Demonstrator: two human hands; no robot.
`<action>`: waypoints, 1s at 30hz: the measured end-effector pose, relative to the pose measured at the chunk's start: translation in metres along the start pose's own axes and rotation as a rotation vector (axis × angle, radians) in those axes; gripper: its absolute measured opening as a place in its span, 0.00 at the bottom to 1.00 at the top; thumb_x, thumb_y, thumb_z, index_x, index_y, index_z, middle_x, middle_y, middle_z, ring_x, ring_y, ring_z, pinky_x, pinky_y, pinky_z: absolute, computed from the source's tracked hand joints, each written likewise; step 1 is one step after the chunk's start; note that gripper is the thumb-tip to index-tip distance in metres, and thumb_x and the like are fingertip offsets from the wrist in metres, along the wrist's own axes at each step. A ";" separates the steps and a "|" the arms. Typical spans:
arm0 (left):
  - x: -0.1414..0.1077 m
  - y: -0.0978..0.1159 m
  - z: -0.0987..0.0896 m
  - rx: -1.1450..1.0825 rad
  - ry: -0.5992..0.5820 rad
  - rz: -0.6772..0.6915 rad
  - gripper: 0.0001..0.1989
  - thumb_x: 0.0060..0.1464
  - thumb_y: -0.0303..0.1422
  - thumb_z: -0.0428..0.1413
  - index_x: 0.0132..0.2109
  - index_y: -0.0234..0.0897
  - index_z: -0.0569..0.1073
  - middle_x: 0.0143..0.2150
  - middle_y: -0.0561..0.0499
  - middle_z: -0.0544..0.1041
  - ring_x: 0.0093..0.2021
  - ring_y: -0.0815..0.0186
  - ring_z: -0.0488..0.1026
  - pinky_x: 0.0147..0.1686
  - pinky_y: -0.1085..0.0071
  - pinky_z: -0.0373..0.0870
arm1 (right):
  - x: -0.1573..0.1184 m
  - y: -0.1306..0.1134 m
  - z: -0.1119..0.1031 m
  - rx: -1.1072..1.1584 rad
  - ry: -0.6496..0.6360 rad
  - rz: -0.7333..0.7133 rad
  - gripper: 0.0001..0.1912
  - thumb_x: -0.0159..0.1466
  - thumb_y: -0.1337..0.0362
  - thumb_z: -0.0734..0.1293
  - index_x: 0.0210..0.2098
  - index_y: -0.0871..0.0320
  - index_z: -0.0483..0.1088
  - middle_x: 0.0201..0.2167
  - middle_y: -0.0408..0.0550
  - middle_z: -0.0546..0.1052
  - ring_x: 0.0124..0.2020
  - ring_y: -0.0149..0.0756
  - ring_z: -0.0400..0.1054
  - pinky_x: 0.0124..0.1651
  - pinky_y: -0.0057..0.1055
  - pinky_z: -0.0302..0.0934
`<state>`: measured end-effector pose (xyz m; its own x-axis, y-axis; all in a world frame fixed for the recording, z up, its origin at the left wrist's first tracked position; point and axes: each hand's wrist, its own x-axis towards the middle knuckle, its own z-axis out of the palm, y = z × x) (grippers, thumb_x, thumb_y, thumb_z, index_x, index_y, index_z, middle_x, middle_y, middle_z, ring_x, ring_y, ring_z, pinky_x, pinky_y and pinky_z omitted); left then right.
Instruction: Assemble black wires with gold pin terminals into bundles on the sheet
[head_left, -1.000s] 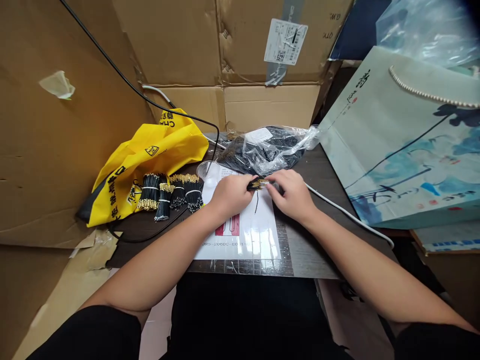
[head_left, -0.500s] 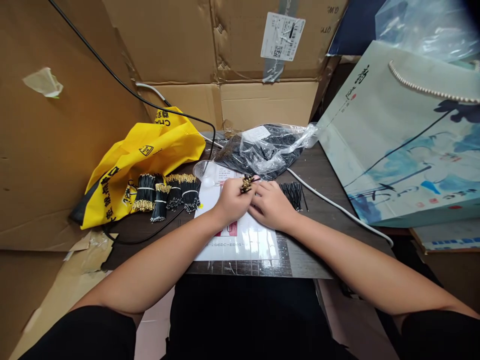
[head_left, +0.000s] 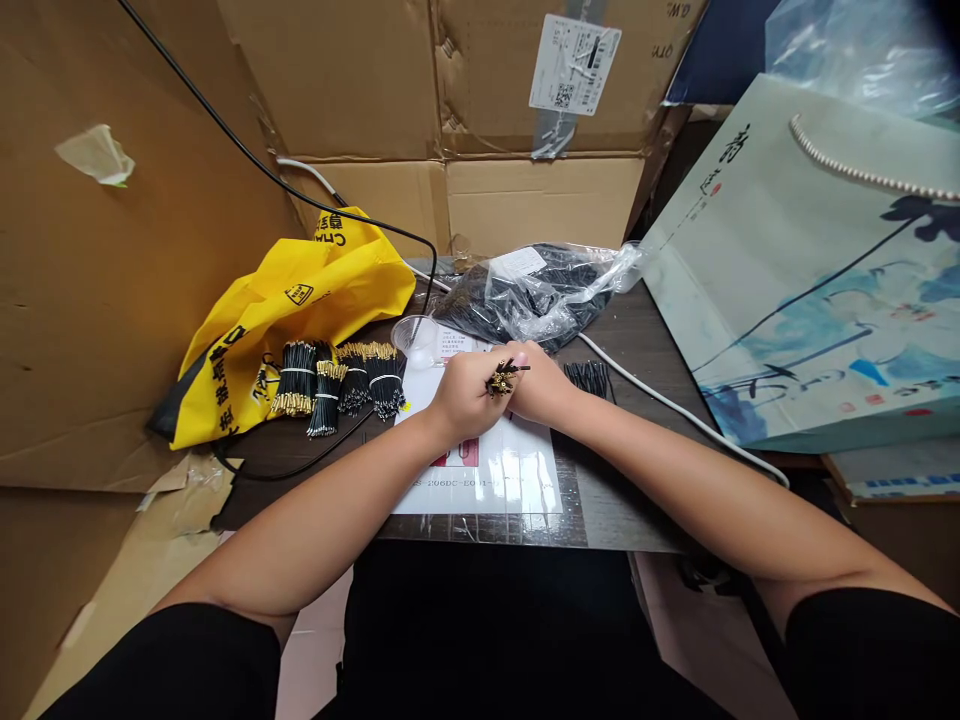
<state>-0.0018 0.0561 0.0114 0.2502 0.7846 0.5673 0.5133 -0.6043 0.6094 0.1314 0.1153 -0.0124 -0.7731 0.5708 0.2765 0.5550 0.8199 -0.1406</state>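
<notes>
My left hand (head_left: 466,395) is closed round a bundle of short black wires (head_left: 504,377), whose gold-coloured ends stick out at the top of the fist. One black end points sideways to the right. Against it rests my right hand (head_left: 544,380), its back towards me and its fingers hidden behind the left hand and the bundle. Below both hands lies a white printed sheet (head_left: 487,490). To the left stand several tied bundles of black wires (head_left: 298,378) with gold ends. Loose black wires (head_left: 587,378) lie just right of my right hand.
Behind the hands is a clear plastic bag of black wires (head_left: 540,290). A yellow bag (head_left: 300,290) lies left, a large paper bag (head_left: 810,280) stands right. A white cable (head_left: 682,415) crosses the dark table (head_left: 622,510). Cardboard boxes (head_left: 360,80) wall the back and left.
My right hand has turned, and its fingers have gone from lying beside the bundle to behind the left hand. The bundle's gold ends now face me more. The view has shifted slightly.
</notes>
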 end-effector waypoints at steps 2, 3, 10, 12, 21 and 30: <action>0.001 -0.001 -0.001 0.010 0.000 0.005 0.22 0.64 0.41 0.47 0.23 0.37 0.59 0.21 0.54 0.63 0.24 0.71 0.59 0.27 0.71 0.55 | 0.004 0.001 -0.002 0.009 -0.033 -0.016 0.06 0.63 0.70 0.62 0.34 0.59 0.70 0.33 0.52 0.74 0.34 0.41 0.61 0.35 0.36 0.43; 0.001 0.000 -0.001 0.021 -0.001 0.008 0.22 0.64 0.42 0.47 0.23 0.37 0.59 0.21 0.54 0.64 0.24 0.71 0.59 0.27 0.71 0.55 | 0.005 0.001 -0.004 0.011 -0.039 -0.027 0.06 0.63 0.70 0.62 0.33 0.59 0.71 0.33 0.52 0.74 0.35 0.41 0.61 0.35 0.36 0.43; -0.001 0.006 -0.001 0.056 0.036 0.013 0.21 0.65 0.41 0.44 0.24 0.37 0.60 0.23 0.52 0.66 0.24 0.70 0.61 0.27 0.70 0.56 | 0.004 -0.004 -0.003 0.028 -0.042 -0.076 0.07 0.63 0.71 0.61 0.31 0.59 0.70 0.30 0.51 0.73 0.35 0.40 0.58 0.34 0.35 0.43; -0.002 0.007 -0.001 0.062 0.058 0.019 0.21 0.65 0.40 0.44 0.24 0.37 0.59 0.22 0.53 0.64 0.23 0.71 0.59 0.26 0.70 0.55 | 0.003 -0.005 -0.002 0.032 -0.045 -0.082 0.08 0.63 0.71 0.61 0.29 0.59 0.69 0.28 0.50 0.72 0.34 0.39 0.57 0.33 0.35 0.42; -0.004 0.012 -0.002 0.105 0.033 0.074 0.20 0.65 0.38 0.44 0.24 0.38 0.59 0.21 0.52 0.65 0.23 0.70 0.62 0.27 0.70 0.58 | -0.008 -0.011 -0.004 0.186 0.036 -0.006 0.10 0.63 0.72 0.60 0.24 0.58 0.63 0.25 0.46 0.67 0.31 0.35 0.55 0.32 0.32 0.44; -0.003 0.006 0.000 0.118 -0.099 0.059 0.15 0.62 0.35 0.47 0.27 0.37 0.68 0.25 0.52 0.73 0.25 0.69 0.68 0.28 0.71 0.58 | -0.042 -0.002 -0.042 0.168 0.316 0.003 0.11 0.68 0.71 0.57 0.37 0.58 0.71 0.34 0.50 0.73 0.38 0.39 0.61 0.42 0.36 0.57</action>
<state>0.0008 0.0498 0.0132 0.3598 0.7614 0.5393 0.5864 -0.6341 0.5041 0.1760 0.0879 0.0159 -0.6237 0.5529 0.5526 0.4788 0.8290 -0.2889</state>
